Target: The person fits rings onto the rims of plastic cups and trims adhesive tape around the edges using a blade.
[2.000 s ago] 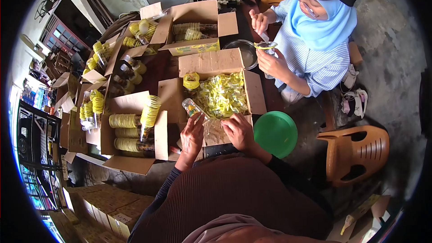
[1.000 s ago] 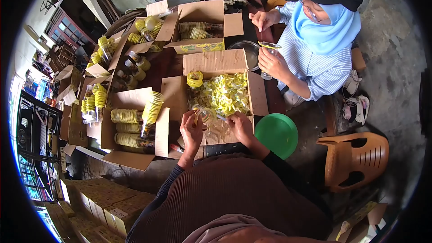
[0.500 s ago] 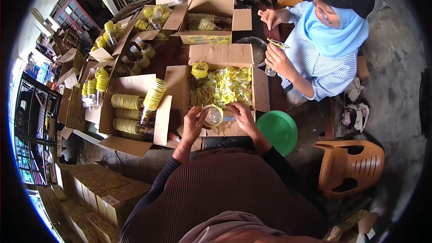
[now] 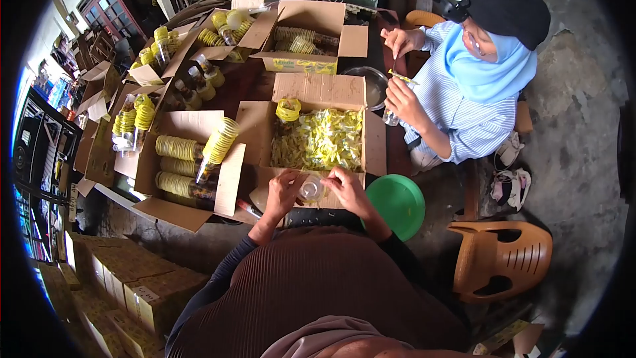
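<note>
A clear round plastic cup (image 4: 309, 189) is between my hands at the near edge of an open cardboard box (image 4: 319, 88). My left hand (image 4: 283, 194) has its fingers closed on the cup's left side. At the right rim, the thumb and fingers of my right hand (image 4: 347, 192) are pinched together; whether they grip the rim or a thin strip there is unclear. Just beyond lies a heap of yellow-and-clear plastic pieces (image 4: 321, 139) filling the box. A small stack of yellow-rimmed rings or cups (image 4: 288, 110) rests at the heap's far left corner.
To the left, another box (image 4: 173, 211) holds stacked yellow-rimmed cups (image 4: 177, 166). A green round basin (image 4: 395, 207) is by my right forearm. Across the right corner, a co-worker (image 4: 464, 113) handles a small yellow piece. An orange plastic chair (image 4: 501, 258) stands on the floor at right.
My right hand has come closer to the cup and now meets its right rim. The cup's opening has turned. The whole view has shifted slightly.
</note>
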Demonstrator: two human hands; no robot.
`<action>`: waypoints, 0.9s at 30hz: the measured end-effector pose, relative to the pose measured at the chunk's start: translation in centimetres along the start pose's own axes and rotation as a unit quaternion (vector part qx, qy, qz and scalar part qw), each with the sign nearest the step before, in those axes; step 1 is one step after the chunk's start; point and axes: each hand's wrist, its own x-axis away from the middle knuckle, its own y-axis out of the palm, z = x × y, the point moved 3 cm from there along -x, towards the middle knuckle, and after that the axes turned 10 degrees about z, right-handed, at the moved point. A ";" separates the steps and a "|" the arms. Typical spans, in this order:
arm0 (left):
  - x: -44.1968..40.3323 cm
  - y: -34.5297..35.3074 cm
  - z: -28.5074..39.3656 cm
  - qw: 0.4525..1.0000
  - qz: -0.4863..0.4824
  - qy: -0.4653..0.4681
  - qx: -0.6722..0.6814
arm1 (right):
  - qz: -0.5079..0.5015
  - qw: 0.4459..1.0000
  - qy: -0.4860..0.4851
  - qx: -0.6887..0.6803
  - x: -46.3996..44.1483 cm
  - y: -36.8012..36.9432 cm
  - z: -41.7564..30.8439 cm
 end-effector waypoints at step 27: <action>0.5 -1.2 -3.5 0.974 0.087 -0.043 0.204 | -0.034 0.997 0.056 -0.032 -1.6 2.4 0.0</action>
